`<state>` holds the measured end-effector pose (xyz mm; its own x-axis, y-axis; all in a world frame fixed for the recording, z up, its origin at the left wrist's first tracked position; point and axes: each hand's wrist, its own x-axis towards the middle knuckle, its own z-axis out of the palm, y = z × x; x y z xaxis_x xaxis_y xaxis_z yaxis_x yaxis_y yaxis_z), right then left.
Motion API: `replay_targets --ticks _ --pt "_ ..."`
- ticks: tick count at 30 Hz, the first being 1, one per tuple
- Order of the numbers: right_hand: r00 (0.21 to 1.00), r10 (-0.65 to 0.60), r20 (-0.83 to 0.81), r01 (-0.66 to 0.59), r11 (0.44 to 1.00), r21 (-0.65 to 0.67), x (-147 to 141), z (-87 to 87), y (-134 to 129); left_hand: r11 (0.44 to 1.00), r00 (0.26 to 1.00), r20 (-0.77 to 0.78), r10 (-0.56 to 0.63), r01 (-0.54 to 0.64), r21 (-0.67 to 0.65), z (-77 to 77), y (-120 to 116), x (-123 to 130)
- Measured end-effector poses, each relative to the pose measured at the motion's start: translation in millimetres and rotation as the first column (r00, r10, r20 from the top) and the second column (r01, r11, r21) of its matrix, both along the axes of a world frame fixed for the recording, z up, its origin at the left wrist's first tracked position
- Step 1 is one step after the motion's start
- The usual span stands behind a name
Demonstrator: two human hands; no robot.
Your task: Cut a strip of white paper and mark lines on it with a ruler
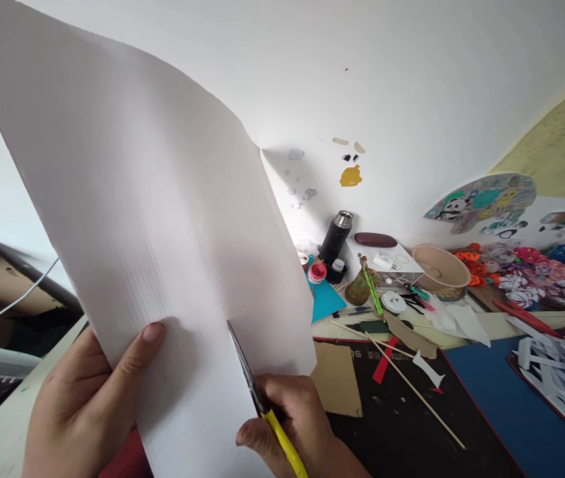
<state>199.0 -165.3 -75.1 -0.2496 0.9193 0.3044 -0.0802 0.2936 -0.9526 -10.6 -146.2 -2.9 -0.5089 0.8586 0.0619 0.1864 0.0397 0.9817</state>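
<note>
A large white sheet [162, 199], faintly ribbed like thin cardboard, stands raised in front of me and bends over at its top. My left hand [83, 398] grips its lower left edge, thumb on the near face and fingers behind. In my right hand [302, 418] is a pair of scissors [282, 441] with yellow handles. Their dark blades point up and left into the lower part of the sheet, where a cut runs down from the tips. The right fingers are partly hidden behind the handles and the sheet.
Behind the sheet stand a black thermos [336, 240], a pink-lidded jar [317, 272] and a beige bowl [441, 267]. Thin wooden sticks [416, 392] and a cardboard piece [338, 380] lie on a dark mat. White paper strips [561, 372] fill a tray at right, below colourful craft flowers [528, 265].
</note>
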Motion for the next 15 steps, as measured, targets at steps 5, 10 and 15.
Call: replay_targets --ticks 5,10,15 --pt "0.998 0.044 -0.049 -0.046 0.998 -0.036 0.9 1.8 0.2 1.0 0.999 0.036 -0.01 0.009 0.025 -2.1 -1.6 -4.7" --pt "0.996 0.066 -0.062 -0.071 0.994 -0.084 1.0 5.2 0.2 0.999 1.0 0.031 -0.004 0.003 0.033 -2.2 -0.7 -2.6" --pt "0.992 0.101 -0.075 -0.108 0.99 -0.09 1.7 13.2 0.3 0.995 1.0 0.016 0.025 -0.026 0.095 -6.4 -0.1 -6.0"
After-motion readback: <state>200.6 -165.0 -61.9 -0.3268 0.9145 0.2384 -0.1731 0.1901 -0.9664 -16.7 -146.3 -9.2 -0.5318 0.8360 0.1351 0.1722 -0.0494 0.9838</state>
